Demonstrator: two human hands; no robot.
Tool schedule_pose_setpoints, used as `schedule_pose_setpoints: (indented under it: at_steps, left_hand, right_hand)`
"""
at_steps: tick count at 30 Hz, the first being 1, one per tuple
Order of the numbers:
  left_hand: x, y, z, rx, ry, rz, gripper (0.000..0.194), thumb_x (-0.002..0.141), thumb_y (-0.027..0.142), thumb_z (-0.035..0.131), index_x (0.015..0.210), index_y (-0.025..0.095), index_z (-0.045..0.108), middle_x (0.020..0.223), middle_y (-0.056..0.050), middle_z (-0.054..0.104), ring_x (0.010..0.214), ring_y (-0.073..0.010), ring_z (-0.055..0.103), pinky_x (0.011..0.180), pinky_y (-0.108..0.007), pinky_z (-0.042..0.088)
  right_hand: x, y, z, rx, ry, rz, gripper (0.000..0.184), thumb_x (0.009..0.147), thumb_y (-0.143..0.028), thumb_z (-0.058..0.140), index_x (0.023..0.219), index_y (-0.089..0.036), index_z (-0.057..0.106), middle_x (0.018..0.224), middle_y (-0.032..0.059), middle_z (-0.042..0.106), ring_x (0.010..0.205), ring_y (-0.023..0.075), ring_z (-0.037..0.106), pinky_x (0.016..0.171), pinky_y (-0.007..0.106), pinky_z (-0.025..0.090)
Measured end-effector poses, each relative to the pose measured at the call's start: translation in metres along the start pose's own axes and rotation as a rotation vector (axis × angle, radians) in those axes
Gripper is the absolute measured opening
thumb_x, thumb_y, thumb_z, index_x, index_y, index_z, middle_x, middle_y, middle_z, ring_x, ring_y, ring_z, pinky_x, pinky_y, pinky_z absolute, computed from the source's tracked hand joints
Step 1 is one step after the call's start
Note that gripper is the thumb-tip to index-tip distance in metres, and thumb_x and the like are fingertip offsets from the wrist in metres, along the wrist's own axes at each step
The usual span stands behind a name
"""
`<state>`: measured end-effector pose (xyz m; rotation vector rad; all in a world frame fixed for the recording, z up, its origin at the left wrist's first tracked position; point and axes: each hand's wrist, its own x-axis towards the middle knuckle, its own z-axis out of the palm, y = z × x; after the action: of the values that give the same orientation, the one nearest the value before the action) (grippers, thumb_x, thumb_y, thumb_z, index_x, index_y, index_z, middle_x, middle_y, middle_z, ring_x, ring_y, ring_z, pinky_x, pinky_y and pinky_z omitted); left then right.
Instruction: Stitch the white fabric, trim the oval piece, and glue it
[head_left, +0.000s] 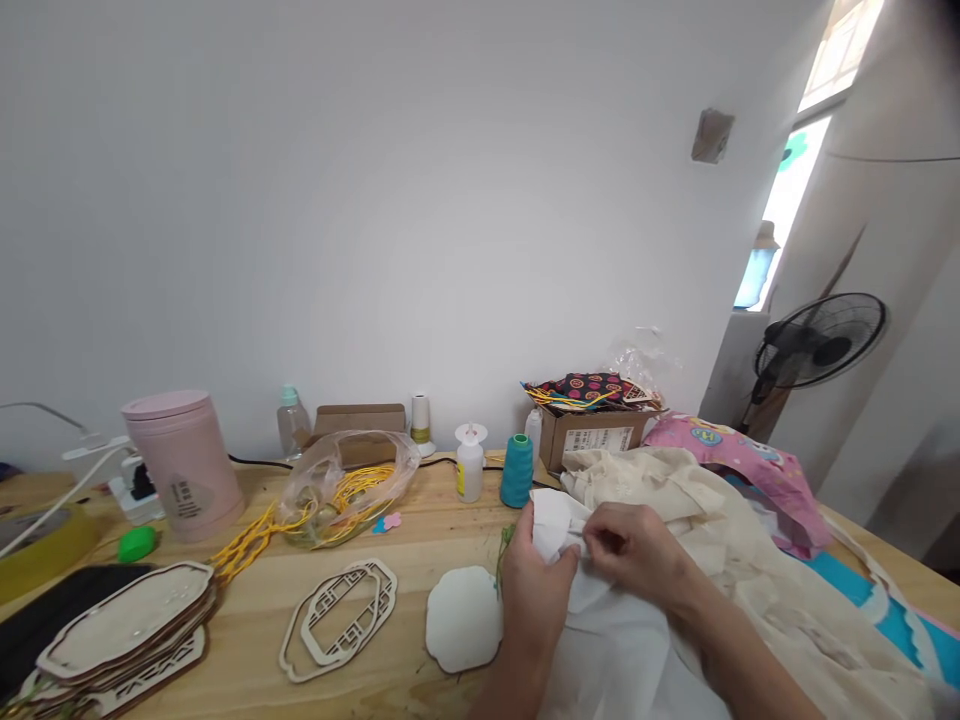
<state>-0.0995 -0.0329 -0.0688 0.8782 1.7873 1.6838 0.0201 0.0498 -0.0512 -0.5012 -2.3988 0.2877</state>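
A piece of white fabric [611, 650] hangs down over the table's front edge. My left hand [536, 590] grips its upper end, with the thumb lying on top of the cloth. Close by on the right, my right hand [637, 550] has its fingers pinched together at the same cloth; whether a needle or thread is between them is too small to see. Left of my left hand lies a white scalloped panel [463, 620], with a few green threads [504, 550] beside it. A teal thread cone [517, 472] stands just behind my hands.
Cream fabric [750, 560] is heaped at right, before a cardboard box [589, 440] and pink bag [750, 465]. Wooden lattice frames [341, 615], stacked panels [127, 625], a bag of yellow cords [352, 490], a glue bottle [470, 470] and a pink canister [182, 470] occupy the left and middle.
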Motion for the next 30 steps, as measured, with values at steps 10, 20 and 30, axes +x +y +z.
schedule_pose_setpoints:
  at_steps: [10, 20, 30]
  left_hand:
    - [0.0044, -0.0039, 0.0014, 0.007, 0.008, 0.046, 0.058, 0.057, 0.017, 0.065, 0.113, 0.015, 0.051, 0.109, -0.012, 0.062, 0.102, -0.0254, 0.055, 0.085, -0.032, 0.041]
    - [-0.0001, -0.0017, -0.0008, 0.125, -0.003, 0.094, 0.061, 0.059, 0.018, 0.062, 0.119, 0.016, 0.047, 0.113, -0.012, 0.06, 0.104, -0.0246, 0.053, 0.088, -0.031, 0.038]
    - [0.0005, -0.0014, -0.0013, 0.086, -0.041, 0.158, 0.051, 0.063, 0.016, 0.056, 0.114, 0.02, 0.05, 0.104, -0.008, 0.063, 0.095, -0.0222, 0.056, 0.082, -0.029, 0.041]
  right_hand:
    - [-0.0012, 0.0018, -0.0061, 0.115, -0.035, -0.02, 0.015, 0.075, -0.016, 0.049, 0.071, -0.016, 0.063, 0.064, 0.0025, 0.06, 0.051, 0.0092, 0.05, 0.045, 0.019, 0.037]
    - [-0.0005, -0.0032, -0.0026, -0.062, -0.125, -0.087, 0.017, 0.071, -0.008, 0.046, 0.063, -0.017, 0.059, 0.059, 0.0016, 0.056, 0.053, 0.0108, 0.05, 0.049, 0.02, 0.037]
    - [-0.0015, 0.0008, -0.0036, 0.056, -0.039, -0.028, 0.017, 0.076, -0.014, 0.046, 0.068, -0.016, 0.061, 0.065, 0.003, 0.058, 0.054, 0.0104, 0.051, 0.047, 0.019, 0.038]
